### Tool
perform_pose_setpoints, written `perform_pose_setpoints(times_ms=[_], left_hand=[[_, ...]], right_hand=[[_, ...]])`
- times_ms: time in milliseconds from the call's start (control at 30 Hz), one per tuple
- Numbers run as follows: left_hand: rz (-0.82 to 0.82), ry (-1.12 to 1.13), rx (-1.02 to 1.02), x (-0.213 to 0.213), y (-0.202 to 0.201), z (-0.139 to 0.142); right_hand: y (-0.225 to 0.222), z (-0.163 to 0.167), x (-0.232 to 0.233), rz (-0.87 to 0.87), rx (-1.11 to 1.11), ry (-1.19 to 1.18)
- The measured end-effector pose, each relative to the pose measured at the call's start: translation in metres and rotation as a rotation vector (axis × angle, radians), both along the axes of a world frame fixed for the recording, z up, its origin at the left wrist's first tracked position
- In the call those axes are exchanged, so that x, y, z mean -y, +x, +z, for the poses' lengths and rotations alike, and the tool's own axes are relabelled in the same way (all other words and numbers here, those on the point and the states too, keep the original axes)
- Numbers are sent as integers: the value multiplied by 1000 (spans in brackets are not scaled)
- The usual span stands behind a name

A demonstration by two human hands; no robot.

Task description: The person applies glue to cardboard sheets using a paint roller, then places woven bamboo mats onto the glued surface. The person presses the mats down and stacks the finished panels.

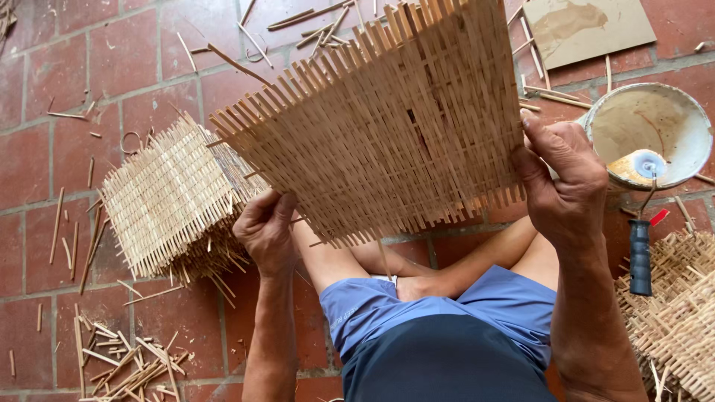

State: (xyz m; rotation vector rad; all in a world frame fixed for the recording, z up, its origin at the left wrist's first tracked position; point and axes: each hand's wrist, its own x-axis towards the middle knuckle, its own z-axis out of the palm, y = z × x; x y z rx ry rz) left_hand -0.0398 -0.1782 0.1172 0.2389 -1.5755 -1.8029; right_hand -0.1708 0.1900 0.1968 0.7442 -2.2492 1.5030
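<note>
A seated person in blue shorts lifts a woven bamboo mat above the knees, tilted toward the eyes, apparently so the weave can be checked against the brick floor. The left hand holds the mat's lower corner, fingers curled shut around the edge strips. The right hand clamps the opposite side, thumb pressed flat on top and the other fingers hidden behind the weave. A stack of finished mats lies at the left, within easy reach; more woven pieces sit at the right. Beyond the right hand, a white bowl holds a roller brush with a blue handle. Bamboo offcuts litter the bricks.
</note>
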Motion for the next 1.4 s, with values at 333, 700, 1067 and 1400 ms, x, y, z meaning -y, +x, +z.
perform_pose_setpoints(times_ms=[333, 700, 1067, 1400], left_hand=[[-36, 105, -98, -16, 6, -31], [-137, 445, -8, -14, 20, -51], [-160, 386, 5, -16, 22, -53], [-103, 350, -99, -20, 22, -57]], right_hand=[[7, 1, -8, -13, -51, 23], [-13, 44, -20, 262, 189, -8], [-19, 49, -12, 240, -23, 143], [-12, 105, 1, 154, 332, 145]])
